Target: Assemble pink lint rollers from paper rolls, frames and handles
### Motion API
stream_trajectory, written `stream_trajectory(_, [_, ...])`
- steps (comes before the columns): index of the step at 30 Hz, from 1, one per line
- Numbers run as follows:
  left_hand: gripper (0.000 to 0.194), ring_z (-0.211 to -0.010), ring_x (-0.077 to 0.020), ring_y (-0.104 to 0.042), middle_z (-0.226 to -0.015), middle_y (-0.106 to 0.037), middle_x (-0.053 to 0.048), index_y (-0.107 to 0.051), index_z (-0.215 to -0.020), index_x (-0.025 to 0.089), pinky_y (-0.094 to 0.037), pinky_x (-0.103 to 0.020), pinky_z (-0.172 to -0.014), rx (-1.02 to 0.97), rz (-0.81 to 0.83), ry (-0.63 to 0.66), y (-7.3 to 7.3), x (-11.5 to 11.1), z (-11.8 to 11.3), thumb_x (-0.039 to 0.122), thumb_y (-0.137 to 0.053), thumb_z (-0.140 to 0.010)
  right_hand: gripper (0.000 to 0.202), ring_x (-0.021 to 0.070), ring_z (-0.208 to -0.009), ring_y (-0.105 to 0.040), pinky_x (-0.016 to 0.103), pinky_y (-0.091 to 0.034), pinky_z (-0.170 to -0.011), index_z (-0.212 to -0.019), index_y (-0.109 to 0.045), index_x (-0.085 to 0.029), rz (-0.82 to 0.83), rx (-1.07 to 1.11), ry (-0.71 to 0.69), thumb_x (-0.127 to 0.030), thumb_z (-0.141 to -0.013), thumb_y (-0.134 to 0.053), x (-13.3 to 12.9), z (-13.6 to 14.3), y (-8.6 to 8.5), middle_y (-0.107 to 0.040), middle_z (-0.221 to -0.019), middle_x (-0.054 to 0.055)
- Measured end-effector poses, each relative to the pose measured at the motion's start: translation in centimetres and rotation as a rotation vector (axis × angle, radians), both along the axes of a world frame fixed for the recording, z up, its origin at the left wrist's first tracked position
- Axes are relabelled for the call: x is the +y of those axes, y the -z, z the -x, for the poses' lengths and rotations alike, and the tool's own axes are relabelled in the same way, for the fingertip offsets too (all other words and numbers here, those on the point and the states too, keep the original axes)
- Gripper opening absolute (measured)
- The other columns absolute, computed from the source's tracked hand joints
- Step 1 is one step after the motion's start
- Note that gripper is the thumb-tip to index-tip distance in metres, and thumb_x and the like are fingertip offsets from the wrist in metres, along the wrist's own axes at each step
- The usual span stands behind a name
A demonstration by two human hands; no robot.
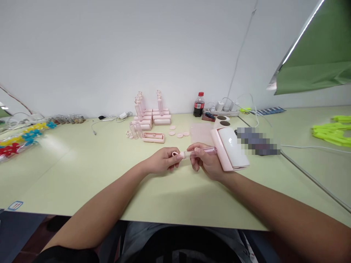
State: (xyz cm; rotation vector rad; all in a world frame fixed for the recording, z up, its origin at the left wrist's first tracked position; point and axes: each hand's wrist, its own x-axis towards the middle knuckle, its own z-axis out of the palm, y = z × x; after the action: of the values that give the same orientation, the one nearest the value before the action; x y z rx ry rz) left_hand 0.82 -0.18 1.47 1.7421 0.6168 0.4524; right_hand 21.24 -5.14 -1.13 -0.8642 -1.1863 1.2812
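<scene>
A slim clear pink tube [189, 154] lies sideways between my two hands above the table. My left hand [164, 159] is closed, its thumb and fingers pinching the pale cap end with a small loop. My right hand [207, 160] wraps round the tube's body from the other side, and part of the tube is hidden by the fingers. Just right of that hand stands a pink box with a white rounded top [233, 148]. Beyond my left hand sits an open pink case [153, 137], with more clear tubes [135, 129] beside it and several pink discs [179, 135] to its right.
Upright tubes and pink cases [161, 118] stand grouped near the wall. A cola bottle [199, 105], a power strip [225, 112] and label rolls [223, 122] are behind my right hand. Colourful plastic pieces [24, 137] lie far left, neon yellow parts [333, 132] far right.
</scene>
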Motion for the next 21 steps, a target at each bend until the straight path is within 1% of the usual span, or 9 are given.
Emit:
stream_trajectory(1, [0.047,-0.052,-0.0074,-0.049,-0.062,-0.056,0.002,-0.054,-0.076,0.016,-0.039,-0.021,-0.051,0.029,-0.034,0.02,-0.1,-0.2,0.0,0.061,-0.058,-0.088,0.035,0.0091,-0.035,-0.048,0.022,-0.036,-0.036,-0.087,-0.066,-0.018,0.005,-0.009,-0.008,-0.052,-0.081,-0.07,-0.1,0.0,0.0,-0.061,-0.052,-0.004])
stream_trajectory(3, [0.05,-0.051,-0.0077,-0.046,-0.06,-0.053,0.002,-0.056,-0.075,0.016,-0.037,-0.022,-0.051,0.044,-0.048,0.052,-0.2,-0.4,0.0,0.063,-0.052,-0.09,0.032,0.0086,-0.034,-0.045,0.022,-0.034,-0.035,-0.084,-0.067,-0.017,0.022,-0.013,-0.006,-0.049,-0.081,-0.069,-0.3,0.1,-0.2,-0.061,-0.05,-0.003])
stream_trajectory(6, [0.054,-0.047,-0.0074,-0.041,-0.055,-0.051,0.003,-0.055,-0.073,0.015,-0.033,-0.021,-0.047,-0.007,0.027,0.062,0.0,-0.7,-0.2,0.067,-0.049,-0.09,0.029,0.0097,-0.038,-0.047,0.021,-0.034,-0.036,-0.083,-0.068,-0.017,0.032,0.014,-0.004,-0.045,-0.079,-0.07,-0.6,0.3,-0.5,-0.059,-0.048,-0.003])
stream_trajectory(10, [0.054,-0.04,-0.0059,-0.036,-0.049,-0.049,0.004,-0.054,-0.07,0.015,-0.026,-0.02,-0.041,-0.071,0.209,0.042,0.5,-0.8,-0.6,0.067,-0.054,-0.086,0.025,0.0109,-0.042,-0.05,0.022,-0.037,-0.04,-0.084,-0.069,-0.017,0.013,0.06,-0.019,-0.041,-0.078,-0.071,-0.8,0.5,-0.6,-0.058,-0.049,-0.004])
stream_trajectory(15, [0.049,-0.033,-0.0057,-0.033,-0.044,-0.049,0.004,-0.055,-0.07,0.015,-0.02,-0.019,-0.036,-0.164,0.431,0.023,1.4,-1.1,-1.1,0.061,-0.064,-0.081,0.02,0.011,-0.045,-0.052,0.022,-0.037,-0.042,-0.084,-0.071,-0.018,-0.008,0.067,-0.018,-0.037,-0.08,-0.071,-0.9,0.5,0.0,-0.059,-0.051,-0.003])
stream_trajectory(17, [0.048,-0.031,-0.0049,-0.028,-0.043,-0.047,0.005,-0.053,-0.069,0.015,-0.018,-0.019,-0.034,-0.218,0.53,0.056,1.7,-1.2,-1.3,0.06,-0.066,-0.081,0.019,0.011,-0.046,-0.052,0.023,-0.037,-0.043,-0.084,-0.072,-0.018,-0.046,0.07,-0.008,-0.036,-0.08,-0.07,-1.0,0.5,0.2,-0.06,-0.051,-0.003])
stream_trajectory(19, [0.048,-0.032,-0.0044,-0.024,-0.043,-0.043,0.006,-0.051,-0.068,0.016,-0.015,-0.018,-0.033,-0.244,0.637,0.127,1.9,-1.2,-1.4,0.061,-0.066,-0.081,0.019,0.011,-0.047,-0.052,0.023,-0.038,-0.044,-0.085,-0.072,-0.018,-0.084,0.081,-0.008,-0.036,-0.081,-0.07,-1.0,0.4,0.4,-0.06,-0.051,-0.003])
stream_trajectory(21, [0.049,-0.033,-0.0043,-0.022,-0.044,-0.039,0.007,-0.049,-0.068,0.017,-0.014,-0.017,-0.033,-0.238,0.704,0.194,1.9,-1.2,-1.4,0.061,-0.066,-0.081,0.019,0.0113,-0.048,-0.053,0.023,-0.038,-0.045,-0.085,-0.073,-0.018,-0.102,0.081,-0.024,-0.037,-0.082,-0.07,-1.1,0.4,0.5,-0.061,-0.053,-0.002])
